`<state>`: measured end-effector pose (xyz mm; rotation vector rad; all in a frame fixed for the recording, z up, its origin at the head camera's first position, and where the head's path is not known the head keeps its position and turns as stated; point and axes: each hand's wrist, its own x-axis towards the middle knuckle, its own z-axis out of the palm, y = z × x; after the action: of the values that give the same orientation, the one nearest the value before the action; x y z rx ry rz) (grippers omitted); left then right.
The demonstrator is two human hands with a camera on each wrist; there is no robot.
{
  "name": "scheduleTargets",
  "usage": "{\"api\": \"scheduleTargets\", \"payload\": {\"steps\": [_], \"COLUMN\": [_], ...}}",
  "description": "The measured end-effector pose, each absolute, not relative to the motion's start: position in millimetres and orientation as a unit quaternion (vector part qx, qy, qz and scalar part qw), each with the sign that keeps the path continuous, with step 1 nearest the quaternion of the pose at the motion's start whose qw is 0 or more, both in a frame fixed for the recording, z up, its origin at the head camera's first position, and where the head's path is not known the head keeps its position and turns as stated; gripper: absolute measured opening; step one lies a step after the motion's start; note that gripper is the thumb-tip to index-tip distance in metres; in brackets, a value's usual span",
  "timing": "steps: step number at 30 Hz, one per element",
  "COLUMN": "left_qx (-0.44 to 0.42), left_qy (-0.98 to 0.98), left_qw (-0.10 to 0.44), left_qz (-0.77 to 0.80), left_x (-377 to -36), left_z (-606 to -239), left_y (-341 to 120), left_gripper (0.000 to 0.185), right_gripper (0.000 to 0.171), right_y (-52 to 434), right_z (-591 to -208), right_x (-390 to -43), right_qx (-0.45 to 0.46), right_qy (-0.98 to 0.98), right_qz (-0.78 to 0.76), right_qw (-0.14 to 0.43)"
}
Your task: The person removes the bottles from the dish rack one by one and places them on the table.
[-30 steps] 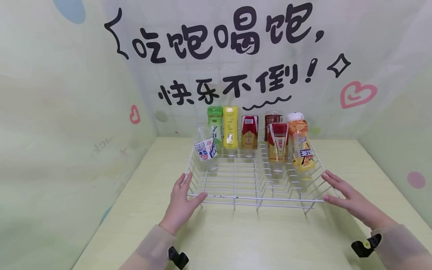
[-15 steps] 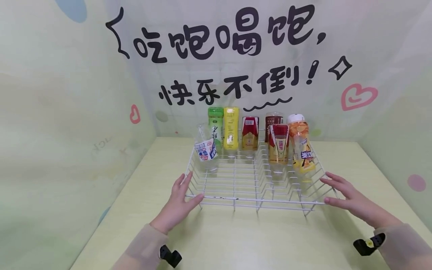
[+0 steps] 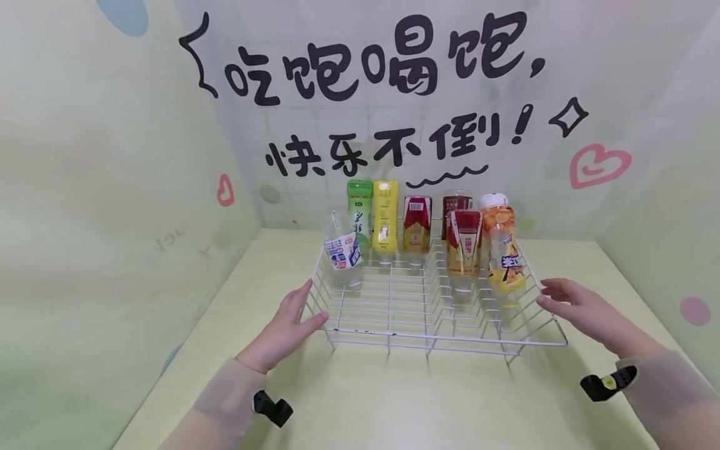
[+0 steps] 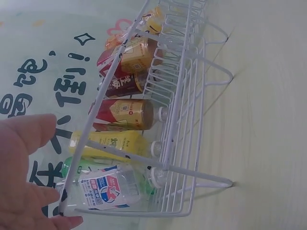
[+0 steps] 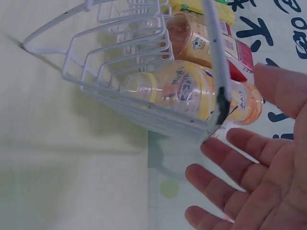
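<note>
The white wire rack (image 3: 405, 306) stands on the pale yellow-green table (image 3: 394, 400), near its middle, with the back edge close to the wall. Inside the rack, several drink bottles stand with the cap down. From left to right there is a clear bottle with a blue and white label (image 3: 342, 253), a green bottle (image 3: 359, 209), a yellow bottle (image 3: 385, 215), a red and gold bottle (image 3: 416, 224), a dark red bottle (image 3: 457, 201) behind another red and gold bottle (image 3: 464, 244), and an orange bottle (image 3: 502, 247) with a white bottom.

The left hand (image 3: 284, 331) is at the front left corner of the rack. Its fingers are straight and relaxed, and the thumb lies near the front wire; I cannot tell for sure if it touches. The right hand (image 3: 585, 312) is just beside the right edge of the rack, also with straight, spread fingers, holding nothing. In the right wrist view the fingertips (image 5: 216, 151) are very near the corner wire.

Behind the table, the wall (image 3: 112, 156) shows big black Chinese letters and pink hearts.
</note>
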<state>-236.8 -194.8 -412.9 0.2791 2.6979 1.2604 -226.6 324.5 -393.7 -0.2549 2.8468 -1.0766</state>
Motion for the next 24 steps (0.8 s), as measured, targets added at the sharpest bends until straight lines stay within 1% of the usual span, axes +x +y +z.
{"api": "scheduleTargets", "payload": {"steps": [3,6,10,13,17,24], "left_qx": [0.081,0.073,0.063,0.057,0.053,0.051], "left_qy": [0.901,0.901,0.895,0.89,0.884,0.877], "left_qw": [0.078,0.075,0.067,0.064,0.068,0.075], "left_qz": [0.419,0.422,0.436,0.448,0.46,0.473], "left_x": [-239,-242,-244,-244,-243,-241], "left_z": [-412,-411,-412,-415,-422,-433], "left_y": [-192,-190,-188,-187,-187,-190], "left_gripper": [0.092,0.091,0.088,0.09,0.096,0.101], "right_gripper": [0.068,0.076,0.09,0.098,0.1,0.1], "right_y": [319,314,306,299,290,276], "right_z": [-386,-379,-369,-362,-357,-359], "right_x": [-235,-245,-260,-273,-289,-308], "right_qx": [-0.054,-0.028,0.011,0.035,0.048,0.071], "right_qy": [0.935,0.932,0.912,0.886,0.852,0.833], "right_qz": [-0.346,-0.357,-0.407,-0.46,-0.52,-0.545], "right_qw": [0.045,0.046,0.053,0.055,0.051,0.065]}}
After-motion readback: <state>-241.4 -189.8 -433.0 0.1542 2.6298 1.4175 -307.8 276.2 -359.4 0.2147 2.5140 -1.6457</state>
